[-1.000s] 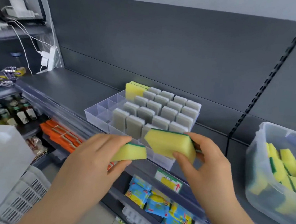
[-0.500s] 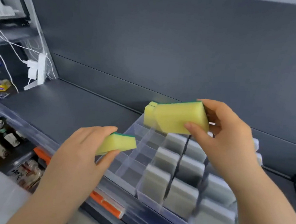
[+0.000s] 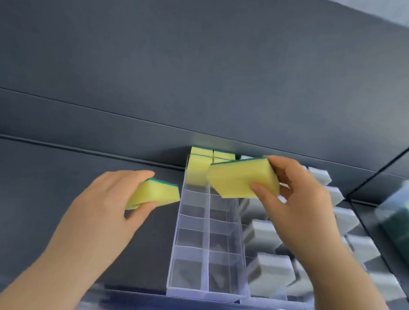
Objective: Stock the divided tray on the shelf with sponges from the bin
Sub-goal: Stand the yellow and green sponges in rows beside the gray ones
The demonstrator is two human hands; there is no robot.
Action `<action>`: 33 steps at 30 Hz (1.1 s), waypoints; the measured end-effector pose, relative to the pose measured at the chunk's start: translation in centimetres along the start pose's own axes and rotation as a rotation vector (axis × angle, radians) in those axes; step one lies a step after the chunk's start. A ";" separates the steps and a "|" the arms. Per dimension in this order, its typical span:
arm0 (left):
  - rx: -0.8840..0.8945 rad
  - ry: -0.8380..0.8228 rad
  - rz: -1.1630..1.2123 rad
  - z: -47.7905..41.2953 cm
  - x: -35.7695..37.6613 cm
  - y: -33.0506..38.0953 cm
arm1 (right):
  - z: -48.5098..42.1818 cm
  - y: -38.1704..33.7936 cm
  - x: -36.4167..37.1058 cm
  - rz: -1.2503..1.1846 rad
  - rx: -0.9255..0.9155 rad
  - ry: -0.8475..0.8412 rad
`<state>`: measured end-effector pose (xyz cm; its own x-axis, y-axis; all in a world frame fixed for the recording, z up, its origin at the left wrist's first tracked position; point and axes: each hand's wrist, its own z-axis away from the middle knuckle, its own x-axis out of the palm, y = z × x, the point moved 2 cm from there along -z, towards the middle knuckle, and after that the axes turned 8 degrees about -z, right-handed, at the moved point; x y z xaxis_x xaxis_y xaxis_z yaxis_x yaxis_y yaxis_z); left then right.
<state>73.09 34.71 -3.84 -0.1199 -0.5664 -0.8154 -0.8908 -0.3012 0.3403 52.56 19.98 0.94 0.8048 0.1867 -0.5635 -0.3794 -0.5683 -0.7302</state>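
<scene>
Since the earlier frame, left hand (image 3: 109, 203) and right hand (image 3: 301, 206) have moved toward the back of the divided tray (image 3: 185, 290). Left hand pinches first sponge (image 3: 157, 194) just left of the tray. Right hand grips second sponge (image 3: 241, 177) over the back compartments; bin (image 3: 407, 217) blurred at far right.
</scene>
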 end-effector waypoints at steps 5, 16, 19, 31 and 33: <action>0.073 -0.048 0.046 -1.5 0.7 -0.6 | -2.6 -0.5 1.4 0.158 -0.002 -0.081; 0.053 -0.011 0.017 -2.0 1.3 -1.7 | -9.9 2.7 9.3 0.506 -0.002 -0.481; 0.048 0.012 -0.002 -2.3 1.2 -2.1 | -10.4 3.3 10.5 0.628 0.006 -0.561; 0.071 0.023 -0.015 -3.3 1.8 -2.8 | -11.3 4.3 12.6 0.704 -0.056 -0.591; 0.076 0.026 -0.014 -3.5 1.9 -2.8 | -11.2 4.8 12.9 0.749 -0.128 -0.581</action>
<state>76.90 31.77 -4.73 -0.0970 -0.5826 -0.8070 -0.9232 -0.2502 0.2916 66.25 10.68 -5.53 0.0072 0.0881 -0.9961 -0.6233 -0.7786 -0.0733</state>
